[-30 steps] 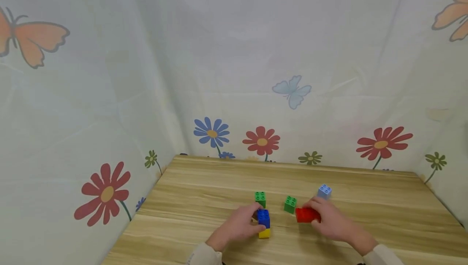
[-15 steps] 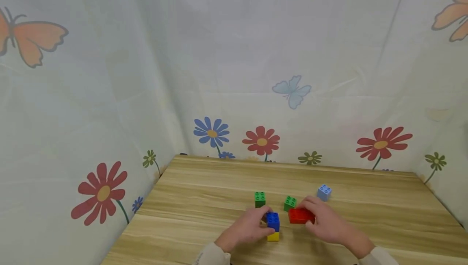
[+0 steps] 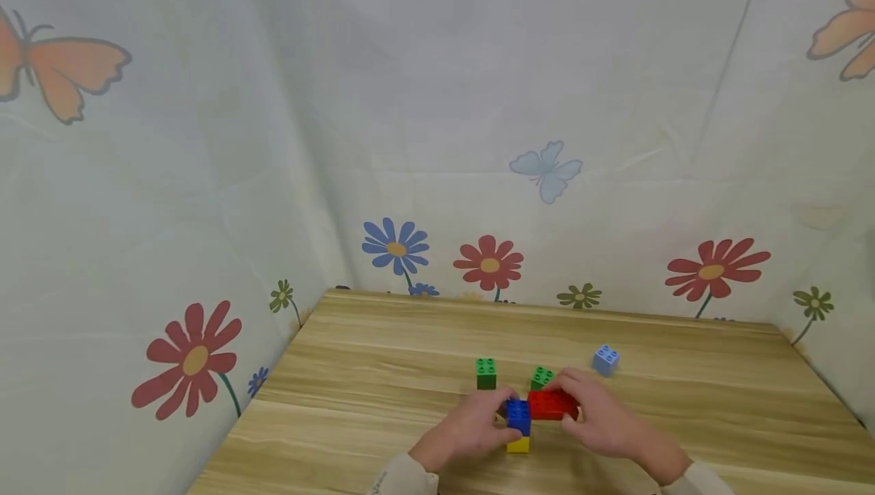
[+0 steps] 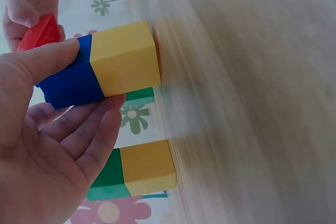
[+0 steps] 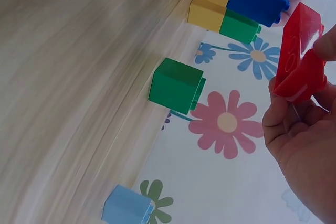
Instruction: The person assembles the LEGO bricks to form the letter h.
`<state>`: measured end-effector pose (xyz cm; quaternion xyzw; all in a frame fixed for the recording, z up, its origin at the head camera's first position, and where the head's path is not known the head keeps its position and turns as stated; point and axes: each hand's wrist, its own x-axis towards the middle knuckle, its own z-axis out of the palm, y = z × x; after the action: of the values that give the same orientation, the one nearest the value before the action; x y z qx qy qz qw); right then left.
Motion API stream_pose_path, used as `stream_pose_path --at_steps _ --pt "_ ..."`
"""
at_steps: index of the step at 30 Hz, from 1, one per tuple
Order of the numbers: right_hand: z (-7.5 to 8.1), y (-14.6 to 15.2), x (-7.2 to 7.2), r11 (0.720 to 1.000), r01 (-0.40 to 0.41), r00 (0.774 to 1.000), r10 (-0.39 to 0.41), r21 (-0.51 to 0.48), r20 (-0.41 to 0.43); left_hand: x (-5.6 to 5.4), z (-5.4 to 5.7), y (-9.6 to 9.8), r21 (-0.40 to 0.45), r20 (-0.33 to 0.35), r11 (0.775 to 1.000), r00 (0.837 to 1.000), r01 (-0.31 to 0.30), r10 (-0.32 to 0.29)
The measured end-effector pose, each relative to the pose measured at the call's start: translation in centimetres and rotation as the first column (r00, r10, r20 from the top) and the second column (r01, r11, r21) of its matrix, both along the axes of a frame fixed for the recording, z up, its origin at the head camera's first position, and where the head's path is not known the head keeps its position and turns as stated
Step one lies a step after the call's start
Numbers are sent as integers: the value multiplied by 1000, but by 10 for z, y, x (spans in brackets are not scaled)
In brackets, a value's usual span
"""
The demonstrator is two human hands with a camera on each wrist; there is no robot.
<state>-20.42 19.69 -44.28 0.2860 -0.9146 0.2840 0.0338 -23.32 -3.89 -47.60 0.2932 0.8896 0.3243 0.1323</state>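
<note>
Head — R hand's (image 3: 603, 419) red brick (image 3: 547, 405) — well off tbl's far edge (image 3: 649, 317).

Red brick (image 3: 550, 405) beside blue-yellow stack (image 3: 521, 420)

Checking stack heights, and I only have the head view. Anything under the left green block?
Observer: Yes, the left wrist view shows a yellow block under the left green block.
Operator: Right green block, same? Its lower part is hidden for me.
Observer: No, the right wrist view shows it alone, straight on the table.
Operator: Is the red block down on the table or up?
Observer: Up. In the right wrist view the right hand holds it clear of the table.
</note>
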Motion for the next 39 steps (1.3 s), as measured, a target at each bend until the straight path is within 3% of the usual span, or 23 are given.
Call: stream_pose_path --at_steps 14,24,39 --pt "-3 -8 -4 1000 -25 995 26 -13 92 -3 -3 3 46 -45 996 997 72 -70" --pt "-4 -9 -5 999 -38 997 40 -18 73 -4 -1 -1 74 -34 991 994 109 -107" --pt "-4 -9 -6 997 -61 992 66 -53 106 -2 1 0 80 6 994 997 73 -74"
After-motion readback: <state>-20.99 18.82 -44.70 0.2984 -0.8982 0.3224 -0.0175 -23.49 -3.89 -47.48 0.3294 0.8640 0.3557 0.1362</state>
